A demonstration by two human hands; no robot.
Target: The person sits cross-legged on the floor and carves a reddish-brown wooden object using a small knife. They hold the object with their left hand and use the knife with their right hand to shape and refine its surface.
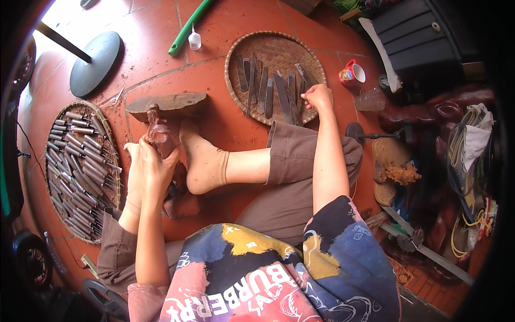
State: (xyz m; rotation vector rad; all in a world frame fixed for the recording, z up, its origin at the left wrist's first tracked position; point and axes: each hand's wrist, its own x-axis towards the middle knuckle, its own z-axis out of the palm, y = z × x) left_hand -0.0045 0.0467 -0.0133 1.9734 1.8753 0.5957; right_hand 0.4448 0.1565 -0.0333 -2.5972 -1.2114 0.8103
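My left hand (pixel 159 166) is wrapped round a reddish-brown carved wooden figurine (pixel 163 137), held upright between my feet. Its head rests close to a rough wooden block (pixel 182 103), and my fingers and palm hide its lower part. Over the right rim of a round woven tray (pixel 252 44) is my right hand (pixel 319 97), with its fingers drawn together. Whatever they may pinch is too small to make out. Several flat dark metal strips (pixel 281 96), like files or blades, lie in that tray beside my fingertips.
At the left, another woven tray (pixel 113 140) holds several wooden-handled carving tools (pixel 80 166). A green hose (pixel 188 29), small white bottle (pixel 195 40) and round black stand base (pixel 96 63) are farther off. A red mug (pixel 351 74) and clear cup (pixel 370 100) stand right of the tray.
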